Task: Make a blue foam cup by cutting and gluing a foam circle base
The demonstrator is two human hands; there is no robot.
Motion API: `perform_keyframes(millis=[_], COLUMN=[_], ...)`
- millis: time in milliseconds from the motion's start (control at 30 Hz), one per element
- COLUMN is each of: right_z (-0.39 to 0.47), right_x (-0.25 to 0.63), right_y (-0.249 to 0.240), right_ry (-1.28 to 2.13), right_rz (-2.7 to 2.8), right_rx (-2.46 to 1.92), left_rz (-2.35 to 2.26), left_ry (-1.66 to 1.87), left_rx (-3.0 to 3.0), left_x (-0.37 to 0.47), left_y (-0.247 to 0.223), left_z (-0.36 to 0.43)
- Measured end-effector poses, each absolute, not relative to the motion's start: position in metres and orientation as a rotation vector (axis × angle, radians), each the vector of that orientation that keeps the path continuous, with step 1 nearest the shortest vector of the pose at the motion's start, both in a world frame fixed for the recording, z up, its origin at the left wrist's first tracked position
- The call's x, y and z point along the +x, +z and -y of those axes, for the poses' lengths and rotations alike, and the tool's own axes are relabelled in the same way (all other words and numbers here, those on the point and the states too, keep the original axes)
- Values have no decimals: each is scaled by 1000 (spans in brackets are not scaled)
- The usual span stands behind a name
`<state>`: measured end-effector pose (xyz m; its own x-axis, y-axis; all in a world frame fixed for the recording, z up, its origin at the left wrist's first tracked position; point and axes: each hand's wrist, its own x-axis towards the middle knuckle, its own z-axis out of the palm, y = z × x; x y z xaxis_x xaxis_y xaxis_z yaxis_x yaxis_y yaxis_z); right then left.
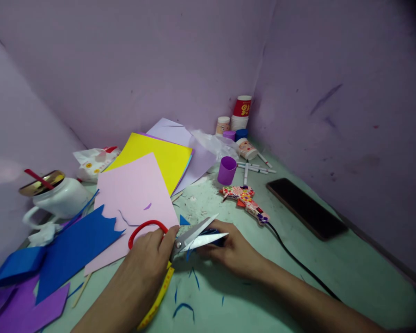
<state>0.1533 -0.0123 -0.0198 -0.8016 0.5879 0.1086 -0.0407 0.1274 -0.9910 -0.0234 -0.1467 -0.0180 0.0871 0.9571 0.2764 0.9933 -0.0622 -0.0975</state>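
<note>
My left hand [149, 252] is closed around a pair of red-handled scissors [192, 238], whose two blades are spread and point right. The blades reach in front of a dark blue piece [213, 233], which my right hand [234, 249] grips from the right; most of it is hidden by fingers and blades. A yellow strip with small markings [159, 296] shows beside my left wrist. Thin blue scraps [184, 307] lie on the table below my hands. Left of them lie a pink sheet [138, 194] and a jagged-edged blue sheet [76, 252].
A patterned glue gun [244, 201] with a black cord lies right of centre, near a phone [307, 208]. A purple cup-shaped piece [226, 171], several white markers [254, 168] and stacked paper cups [241, 113] stand behind. At left are a white mug [64, 196] and purple pieces [31, 307].
</note>
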Motion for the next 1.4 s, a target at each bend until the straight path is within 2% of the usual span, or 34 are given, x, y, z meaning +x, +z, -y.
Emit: perform_keyframes(millis=[300, 700, 1133, 1400], right_z=[12, 13, 13, 13], right_x=[153, 152, 154, 154], right_y=[-22, -20, -20, -20], right_ry=[1729, 1747, 1789, 1735], right_rz=[1916, 1880, 1866, 1898], right_rx=[-523, -523, -518, -530], left_rz=[1962, 2192, 2086, 1913], left_ry=[-155, -127, -163, -63], left_rx=[-2103, -2218, -2286, -2350], left_x=[-21, -20, -25, -32], left_y=[-12, 3, 15, 12], left_z=[147, 144, 145, 146])
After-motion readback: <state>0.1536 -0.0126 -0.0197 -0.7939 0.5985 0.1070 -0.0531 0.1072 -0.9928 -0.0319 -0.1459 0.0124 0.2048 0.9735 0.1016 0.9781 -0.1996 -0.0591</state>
